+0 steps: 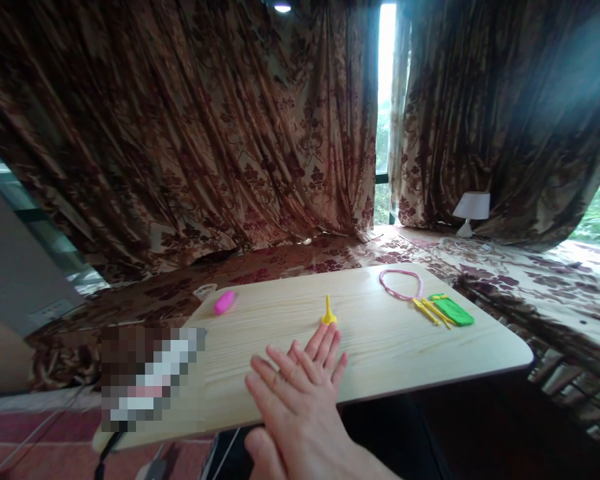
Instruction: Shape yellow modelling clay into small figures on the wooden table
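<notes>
My right hand (293, 407) lies flat, palm down, on the light wooden table (405, 353), fingers stretched out. It rests on top of my left hand (325, 347), of which only the straight fingertips show. Both hold nothing. A small yellow plastic piece (329, 312) stands just beyond the fingertips. Farther right lie a pink cord loop (401, 283), thin yellow sticks (433, 311) and a flat green piece (453, 310). A pink oval object (225, 302) sits near the table's far left edge.
A blurred-out patch (147, 377) covers the table's left end. Patterned brown curtains (205, 133) hang behind, above a ledge with matching cloth. A small white lamp (471, 210) stands at the back right. A clear little cup (205, 291) sits beyond the table.
</notes>
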Tool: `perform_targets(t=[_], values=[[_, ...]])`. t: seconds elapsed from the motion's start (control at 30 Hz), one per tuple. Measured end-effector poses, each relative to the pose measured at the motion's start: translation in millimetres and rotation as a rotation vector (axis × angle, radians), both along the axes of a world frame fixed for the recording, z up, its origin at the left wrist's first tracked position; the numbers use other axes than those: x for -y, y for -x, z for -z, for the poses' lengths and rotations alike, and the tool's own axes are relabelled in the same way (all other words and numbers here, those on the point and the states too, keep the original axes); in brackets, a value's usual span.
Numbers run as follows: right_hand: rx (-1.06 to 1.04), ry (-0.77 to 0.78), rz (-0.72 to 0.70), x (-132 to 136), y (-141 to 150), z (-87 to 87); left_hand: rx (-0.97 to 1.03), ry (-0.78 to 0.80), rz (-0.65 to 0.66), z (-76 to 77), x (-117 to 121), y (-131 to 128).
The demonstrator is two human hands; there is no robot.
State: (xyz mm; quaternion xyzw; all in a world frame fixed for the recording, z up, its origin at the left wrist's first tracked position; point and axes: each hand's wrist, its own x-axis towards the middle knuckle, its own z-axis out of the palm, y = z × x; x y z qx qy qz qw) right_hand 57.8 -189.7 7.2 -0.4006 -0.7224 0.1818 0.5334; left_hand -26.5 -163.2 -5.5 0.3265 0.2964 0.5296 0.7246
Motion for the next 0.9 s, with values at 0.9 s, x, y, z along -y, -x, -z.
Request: perform_targets(t=[0.9], values=[[0.433, -0.105, 0.230, -1, -4, -20.5, 0.456, 0.009, 0.267, -4.7, -1, -11]])
